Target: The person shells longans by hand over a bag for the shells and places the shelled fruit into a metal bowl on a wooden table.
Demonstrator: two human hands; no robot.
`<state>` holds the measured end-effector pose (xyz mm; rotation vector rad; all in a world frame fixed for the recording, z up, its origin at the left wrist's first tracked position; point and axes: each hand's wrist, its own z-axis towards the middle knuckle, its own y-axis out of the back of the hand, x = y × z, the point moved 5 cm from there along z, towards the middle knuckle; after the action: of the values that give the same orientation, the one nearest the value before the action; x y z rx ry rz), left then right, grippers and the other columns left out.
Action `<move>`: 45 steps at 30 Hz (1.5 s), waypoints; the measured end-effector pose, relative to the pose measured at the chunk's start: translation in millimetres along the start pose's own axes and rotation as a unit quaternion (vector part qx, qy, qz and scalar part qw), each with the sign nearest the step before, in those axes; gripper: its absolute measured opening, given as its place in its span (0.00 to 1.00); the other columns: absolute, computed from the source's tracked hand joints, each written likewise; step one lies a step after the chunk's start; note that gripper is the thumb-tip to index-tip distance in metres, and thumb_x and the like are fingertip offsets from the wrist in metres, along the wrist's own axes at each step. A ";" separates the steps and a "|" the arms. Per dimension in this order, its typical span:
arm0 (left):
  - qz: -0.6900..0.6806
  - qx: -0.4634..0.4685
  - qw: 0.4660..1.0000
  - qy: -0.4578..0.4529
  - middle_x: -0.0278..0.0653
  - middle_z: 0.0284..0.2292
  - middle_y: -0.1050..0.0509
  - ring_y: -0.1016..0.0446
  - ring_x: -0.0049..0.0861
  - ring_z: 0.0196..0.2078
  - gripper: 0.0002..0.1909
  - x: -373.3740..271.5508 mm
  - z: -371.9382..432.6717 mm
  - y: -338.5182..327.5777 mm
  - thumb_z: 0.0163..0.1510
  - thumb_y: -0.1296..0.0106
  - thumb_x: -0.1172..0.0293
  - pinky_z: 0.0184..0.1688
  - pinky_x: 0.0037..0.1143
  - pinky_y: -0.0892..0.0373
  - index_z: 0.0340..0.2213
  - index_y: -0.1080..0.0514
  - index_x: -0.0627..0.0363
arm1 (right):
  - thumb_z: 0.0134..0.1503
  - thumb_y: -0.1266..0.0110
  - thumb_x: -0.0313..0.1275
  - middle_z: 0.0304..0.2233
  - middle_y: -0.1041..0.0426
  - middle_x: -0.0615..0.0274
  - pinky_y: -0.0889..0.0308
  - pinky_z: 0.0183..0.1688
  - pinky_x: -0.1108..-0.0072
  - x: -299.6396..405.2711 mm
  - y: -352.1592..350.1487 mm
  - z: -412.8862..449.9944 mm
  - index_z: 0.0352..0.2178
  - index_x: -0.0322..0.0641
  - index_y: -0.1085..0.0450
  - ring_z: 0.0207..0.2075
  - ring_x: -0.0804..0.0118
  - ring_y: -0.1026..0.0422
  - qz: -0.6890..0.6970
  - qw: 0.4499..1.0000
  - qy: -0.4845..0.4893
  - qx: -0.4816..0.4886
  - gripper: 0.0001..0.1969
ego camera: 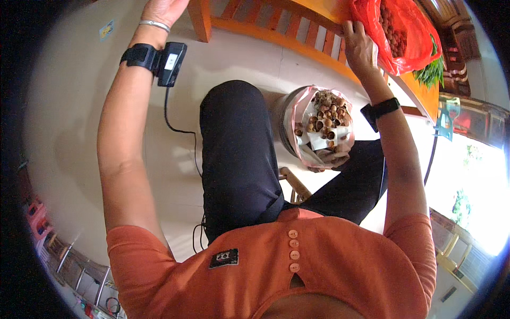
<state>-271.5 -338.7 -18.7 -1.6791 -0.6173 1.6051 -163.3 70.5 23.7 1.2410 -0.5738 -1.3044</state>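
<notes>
My left hand is at the top edge of the picture, with its fingers cut off and whatever they hold out of sight. My right hand is by the edge of an orange-brown wooden table, right against a red plastic bag. Its fingers are bent, and I cannot tell if they grip anything. Inside the bag lie many small round brown fruits, like longans. Below the table, near my knees, stands a lined waste bin with brown fruit shells and white paper in it.
Green leaves hang over the table edge beside the bag. A slatted shelf runs under the tabletop. From the black device on my left wrist a cable trails to the floor. A wooden stool leg shows between my legs.
</notes>
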 end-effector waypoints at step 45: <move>0.191 0.037 0.979 0.064 0.53 0.65 0.64 0.51 0.46 0.65 0.35 31.6 -24.8 -48.7 0.63 0.56 0.61 0.61 0.43 0.39 0.62 0.56 0.66 | 0.58 0.48 0.25 0.16 0.35 0.67 0.39 0.18 0.86 -152.5 119.1 -162.4 0.27 0.34 0.33 0.17 0.79 0.35 0.377 0.856 -0.296 0.195 0.06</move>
<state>-236.9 -288.4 -2.4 -1.9101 -0.1728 1.7374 -11.5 244.1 126.9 0.7408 -1.6526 -0.8753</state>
